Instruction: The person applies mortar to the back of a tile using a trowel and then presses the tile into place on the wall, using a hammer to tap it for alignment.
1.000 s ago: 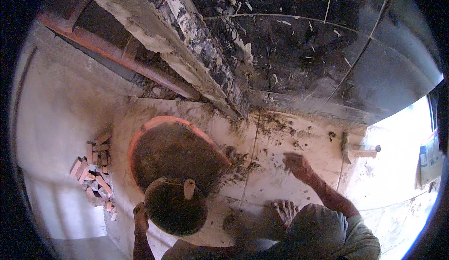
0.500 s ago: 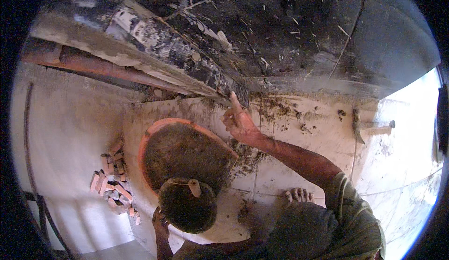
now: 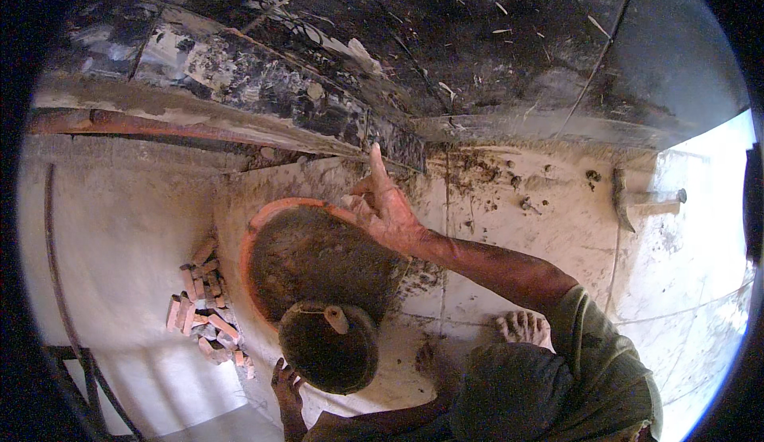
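Note:
My right hand (image 3: 387,213) reaches up to the lower edge of a dark, smeared tiled ledge (image 3: 263,76). Its index finger is stretched out at the ledge's edge, the other fingers are partly bent, and no object shows in it. Down at the left, my left hand (image 3: 288,386) has its fingers apart beside the rim of a round dark pan (image 3: 328,362). Over the pan's inside shows a short stub like a tool handle (image 3: 337,319); its other end is hidden. Behind the pan lies an orange-rimmed tub (image 3: 249,243) holding grey-brown mortar-like material.
Broken bricks (image 3: 204,299) are piled at the left. On the pale tiled floor at the right lies a hammer (image 3: 629,198) with a pointed head; dark crumbs (image 3: 509,179) are scattered nearby. A dark tiled slab (image 3: 509,52) spans the top. My bare foot (image 3: 525,329) shows below my right arm.
My right fingertip has moved a little left along the ledge's edge. My left hand has spread its fingers and come slightly away from the pan's rim. The view has shifted a little.

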`<state>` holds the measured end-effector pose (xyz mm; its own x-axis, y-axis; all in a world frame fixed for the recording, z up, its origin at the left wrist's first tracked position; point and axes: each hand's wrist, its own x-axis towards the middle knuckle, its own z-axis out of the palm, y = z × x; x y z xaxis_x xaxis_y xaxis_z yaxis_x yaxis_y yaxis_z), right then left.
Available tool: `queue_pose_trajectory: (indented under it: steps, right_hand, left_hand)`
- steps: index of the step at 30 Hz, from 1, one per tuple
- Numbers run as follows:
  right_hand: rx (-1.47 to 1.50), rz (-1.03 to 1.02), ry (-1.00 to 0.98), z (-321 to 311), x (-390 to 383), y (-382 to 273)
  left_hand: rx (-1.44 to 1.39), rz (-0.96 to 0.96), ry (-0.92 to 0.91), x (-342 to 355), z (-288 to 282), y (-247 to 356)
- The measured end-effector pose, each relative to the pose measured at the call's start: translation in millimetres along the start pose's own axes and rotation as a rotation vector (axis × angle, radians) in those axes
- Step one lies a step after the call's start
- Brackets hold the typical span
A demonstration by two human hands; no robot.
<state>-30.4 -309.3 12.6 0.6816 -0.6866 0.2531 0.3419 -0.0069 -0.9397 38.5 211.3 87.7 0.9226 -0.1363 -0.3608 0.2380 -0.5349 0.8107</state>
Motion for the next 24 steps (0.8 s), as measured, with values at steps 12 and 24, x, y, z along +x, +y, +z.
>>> queue_pose_trajectory:
  steps: [12,24]
  right_hand:
    - [0.116,-0.002,-0.002,-0.3,5.2,-21.4]
    - [0.471,0.130,0.003,-5.7,8.7,-43.4]
  left_hand:
    - [0.024,-0.013,0.040,3.0,1.9,-4.3]
    - [-0.010,-0.027,0.027,-9.5,8.2,16.2]
